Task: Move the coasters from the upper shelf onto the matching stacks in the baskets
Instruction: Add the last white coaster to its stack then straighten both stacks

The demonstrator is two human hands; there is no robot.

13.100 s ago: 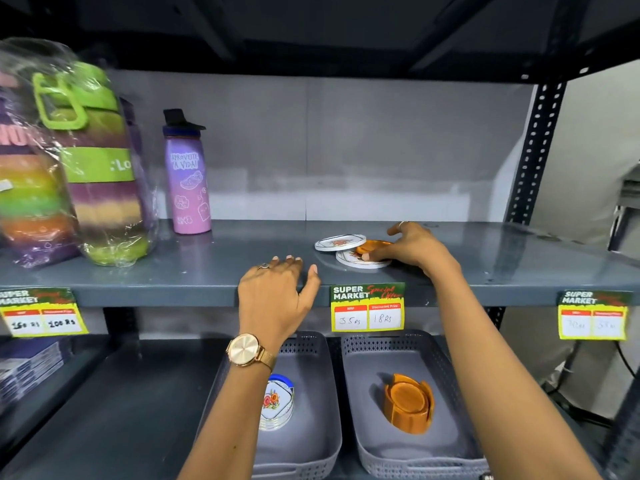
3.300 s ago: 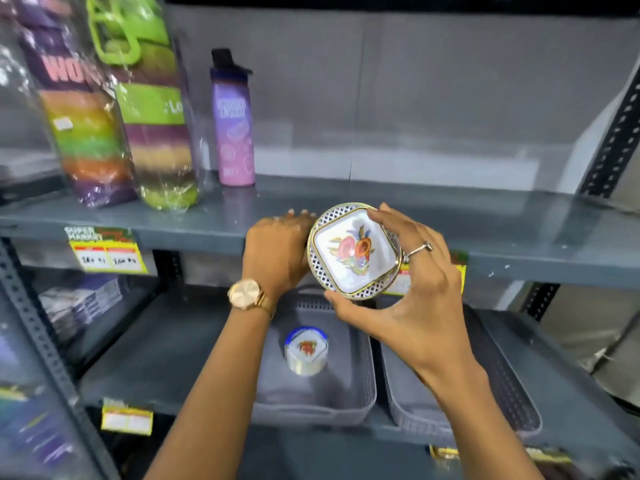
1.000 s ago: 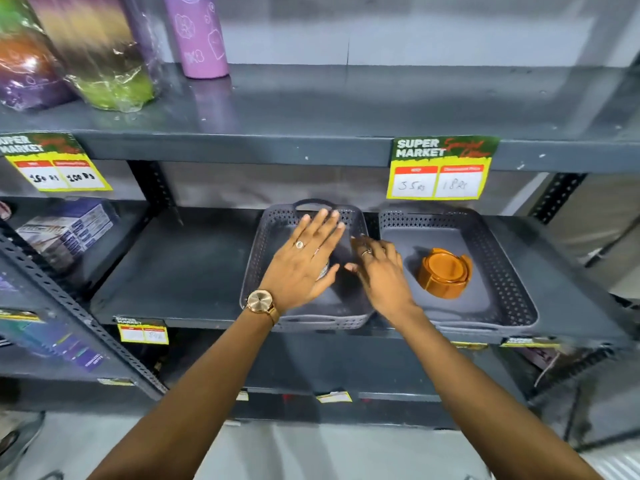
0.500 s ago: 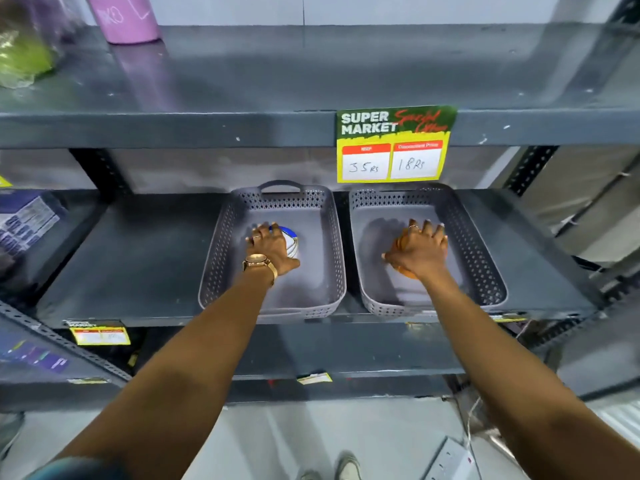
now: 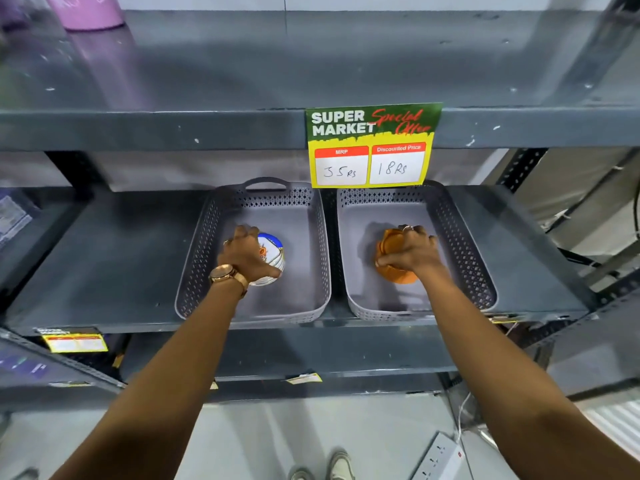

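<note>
Two grey perforated baskets stand side by side on the lower shelf. In the left basket (image 5: pixel 313 258) a stack of white floral coasters (image 5: pixel 273 252) with a blue rim stands, and my left hand (image 5: pixel 247 256) curls around its left side. In the right basket (image 5: pixel 460 244) sits a stack of orange coasters (image 5: pixel 389 244), with my right hand (image 5: pixel 412 252) gripping it from the right and top. The visible part of the upper shelf (image 5: pixel 311 64) carries no coasters.
A pink bottle (image 5: pixel 86 10) stands at the back left of the upper shelf. A price tag (image 5: pixel 372 147) hangs from that shelf's front edge. Boxed goods (image 5: pixel 10 216) lie at the far left. A white power strip (image 5: pixel 438 460) lies on the floor.
Both hands have closed more tightly around their stacks in the baskets since half a second ago. One second ago they hovered together over the left basket.
</note>
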